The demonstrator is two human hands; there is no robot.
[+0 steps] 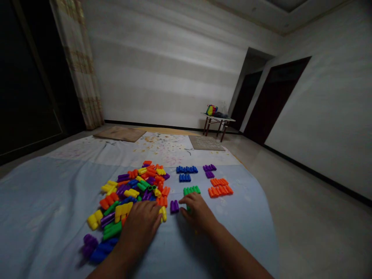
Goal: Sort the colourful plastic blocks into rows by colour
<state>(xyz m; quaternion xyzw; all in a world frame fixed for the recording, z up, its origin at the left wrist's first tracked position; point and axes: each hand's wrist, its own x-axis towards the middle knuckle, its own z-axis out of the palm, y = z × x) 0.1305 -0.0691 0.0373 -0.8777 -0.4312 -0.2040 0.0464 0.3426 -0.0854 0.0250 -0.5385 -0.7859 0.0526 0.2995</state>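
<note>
From afar, I'm watching the right hand [199, 209] reaching beside a purple block [174, 207], its thumb and forefinger parted. The block is lying on the cloth [247, 228] between both hands. The left hand [143, 217] is covering the pile's [131, 193] edge (whether its fingers are pinching anything, I can't tell).

A heap of blocks [131, 193] lies on the cloth [238, 226] left of centre, rows of blocks [221, 191] right of centre, a table [231, 119] behind.

Forearms [232, 248] converging forward; left hand [144, 217] back uppermost, right hand [198, 210] with fingers curved, thumb apart from index fingertip.
</note>
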